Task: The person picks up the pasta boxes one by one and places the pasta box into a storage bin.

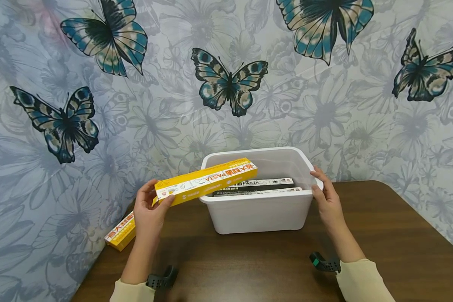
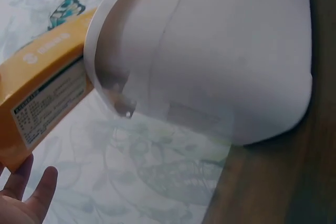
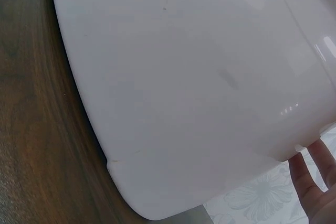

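My left hand point(image 1: 151, 208) grips the near end of a long yellow pasta box point(image 1: 207, 180). The box slants up to the right, its far end over the left rim of a white plastic bin point(image 1: 262, 214). In the left wrist view, the yellow box point(image 2: 50, 77) overlaps the bin's rim, and a printed label shows on its side. On the other side, my right hand point(image 1: 328, 201) holds the bin's right rim, thumb toward the front. Inside the bin lie black-and-white pasta boxes point(image 1: 260, 187), partly hidden by the front wall.
A second yellow pasta box point(image 1: 121, 233) lies at the table's left edge, partly behind my left forearm. The brown wooden table point(image 1: 241, 264) meets a wall point(image 1: 166, 126) covered in flowers and butterflies. Dark straps point(image 1: 324, 263) circle both wrists.
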Demonstrator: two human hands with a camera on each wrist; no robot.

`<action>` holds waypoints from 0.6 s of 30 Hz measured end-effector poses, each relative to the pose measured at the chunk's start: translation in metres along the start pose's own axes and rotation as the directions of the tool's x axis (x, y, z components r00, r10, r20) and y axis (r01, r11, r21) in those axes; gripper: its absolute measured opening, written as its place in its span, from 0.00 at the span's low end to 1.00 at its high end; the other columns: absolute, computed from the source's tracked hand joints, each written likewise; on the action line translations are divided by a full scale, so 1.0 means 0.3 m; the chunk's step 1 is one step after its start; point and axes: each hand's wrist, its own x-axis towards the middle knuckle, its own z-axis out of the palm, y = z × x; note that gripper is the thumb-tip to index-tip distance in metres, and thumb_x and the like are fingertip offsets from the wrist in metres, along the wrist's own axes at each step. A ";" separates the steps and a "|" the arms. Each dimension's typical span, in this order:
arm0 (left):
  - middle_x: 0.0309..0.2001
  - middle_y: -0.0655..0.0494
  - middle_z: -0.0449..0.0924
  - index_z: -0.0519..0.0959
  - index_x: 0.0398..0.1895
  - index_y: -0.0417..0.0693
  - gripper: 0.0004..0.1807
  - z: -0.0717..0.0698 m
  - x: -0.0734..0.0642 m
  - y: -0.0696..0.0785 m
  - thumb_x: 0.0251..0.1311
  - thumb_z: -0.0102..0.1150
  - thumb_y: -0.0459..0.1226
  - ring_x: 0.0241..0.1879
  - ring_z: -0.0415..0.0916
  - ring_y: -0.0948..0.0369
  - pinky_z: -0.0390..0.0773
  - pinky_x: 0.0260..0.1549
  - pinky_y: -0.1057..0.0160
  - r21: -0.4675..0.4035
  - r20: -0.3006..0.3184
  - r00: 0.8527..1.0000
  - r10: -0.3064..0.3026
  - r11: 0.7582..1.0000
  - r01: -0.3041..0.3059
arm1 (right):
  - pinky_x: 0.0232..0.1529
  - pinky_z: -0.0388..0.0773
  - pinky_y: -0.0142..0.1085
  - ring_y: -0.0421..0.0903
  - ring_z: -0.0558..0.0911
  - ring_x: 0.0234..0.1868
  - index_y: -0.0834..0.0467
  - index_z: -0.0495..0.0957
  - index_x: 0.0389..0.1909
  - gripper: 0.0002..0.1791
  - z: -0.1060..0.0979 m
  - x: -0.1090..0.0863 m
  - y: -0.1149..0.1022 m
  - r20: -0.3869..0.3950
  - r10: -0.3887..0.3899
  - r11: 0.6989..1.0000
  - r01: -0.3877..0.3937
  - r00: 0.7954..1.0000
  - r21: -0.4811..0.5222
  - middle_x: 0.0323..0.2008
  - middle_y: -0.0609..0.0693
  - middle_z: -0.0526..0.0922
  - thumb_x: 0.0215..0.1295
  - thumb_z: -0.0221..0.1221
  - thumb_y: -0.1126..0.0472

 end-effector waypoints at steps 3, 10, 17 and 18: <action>0.58 0.59 0.72 0.69 0.65 0.54 0.34 0.032 0.026 0.009 0.55 0.70 0.30 0.52 0.75 0.61 0.80 0.41 0.76 0.051 0.054 0.999 0.003 0.999 -0.006 | 0.61 0.64 0.18 0.37 0.58 0.76 0.64 0.66 0.68 0.23 0.000 0.001 -0.003 0.000 0.000 1.000 0.000 1.000 -0.004 0.77 0.51 0.60 0.75 0.47 0.66; 0.60 0.59 0.70 0.68 0.67 0.55 0.36 0.086 0.072 0.009 0.55 0.71 0.31 0.51 0.75 0.61 0.80 0.42 0.76 0.133 0.134 0.991 0.006 0.991 -0.024 | 0.56 0.68 0.19 0.34 0.60 0.74 0.64 0.65 0.68 0.23 0.004 -0.007 0.000 0.011 0.004 1.000 -0.004 1.000 0.001 0.77 0.48 0.60 0.76 0.46 0.65; 0.63 0.52 0.71 0.67 0.68 0.51 0.38 0.130 0.113 0.000 0.54 0.72 0.33 0.53 0.73 0.58 0.78 0.45 0.74 0.216 0.232 0.972 0.043 0.972 -0.095 | 0.60 0.64 0.17 0.37 0.58 0.76 0.64 0.66 0.68 0.22 0.001 -0.001 -0.001 0.001 0.001 1.000 -0.001 1.000 -0.003 0.77 0.52 0.59 0.75 0.47 0.66; 0.63 0.50 0.70 0.67 0.69 0.51 0.38 0.138 0.117 0.000 0.54 0.72 0.33 0.55 0.72 0.57 0.79 0.49 0.71 0.233 0.248 0.968 0.048 0.966 -0.108 | 0.60 0.64 0.17 0.37 0.58 0.76 0.64 0.66 0.68 0.22 0.000 0.000 0.000 0.002 0.002 1.000 -0.002 1.000 -0.003 0.77 0.52 0.59 0.75 0.47 0.65</action>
